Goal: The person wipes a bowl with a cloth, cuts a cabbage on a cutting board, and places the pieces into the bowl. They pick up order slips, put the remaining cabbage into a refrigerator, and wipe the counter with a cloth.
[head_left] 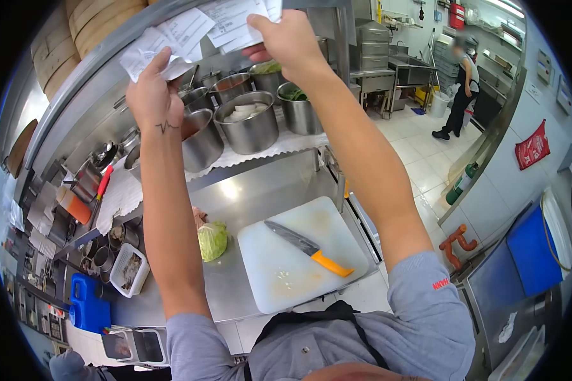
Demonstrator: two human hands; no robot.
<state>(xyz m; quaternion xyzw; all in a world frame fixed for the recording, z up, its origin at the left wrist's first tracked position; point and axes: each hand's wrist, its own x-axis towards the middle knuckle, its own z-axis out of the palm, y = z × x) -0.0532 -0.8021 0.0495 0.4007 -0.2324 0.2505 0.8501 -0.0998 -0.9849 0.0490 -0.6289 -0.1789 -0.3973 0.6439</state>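
Both hands are raised over the shelf at the top of the view. My left hand [154,92] is closed on printed paper slips [181,35], thumb on top. My right hand [292,47] pinches more paper slips [232,22] between thumb and fingers. Beneath the hands stand steel pots [246,124] on the shelf, some with food inside. Lower down, a knife [299,241] with a yellow handle lies on a white cutting board [267,279]. Left of the board sits a piece of cabbage [212,241], touched by neither hand.
A blue jug [86,303] and a white basket [130,270] are at the lower left. Another person [465,86] stands at the back right, near a white bucket [438,103]. A blue bin [535,238] is at the right. Stacked steamers [105,25] are at the upper left.
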